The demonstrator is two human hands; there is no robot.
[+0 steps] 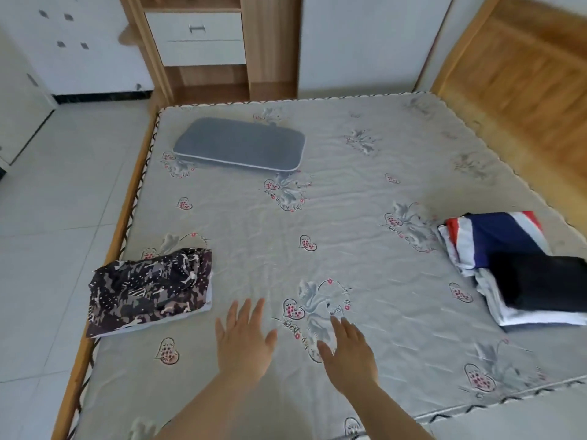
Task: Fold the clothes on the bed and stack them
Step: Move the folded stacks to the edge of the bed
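Both hands, the left hand (243,339) and the right hand (347,355), hover flat and empty over the bed (317,223). The patterned garment (149,289) lies near the left hand, the folded stack (514,268) far right. I think the next step is gripping the garment.

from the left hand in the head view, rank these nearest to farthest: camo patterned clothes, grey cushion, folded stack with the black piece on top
From the left hand:
1. camo patterned clothes, just to its left at the bed's edge.
2. grey cushion, straight ahead at the far side.
3. folded stack, far right edge.
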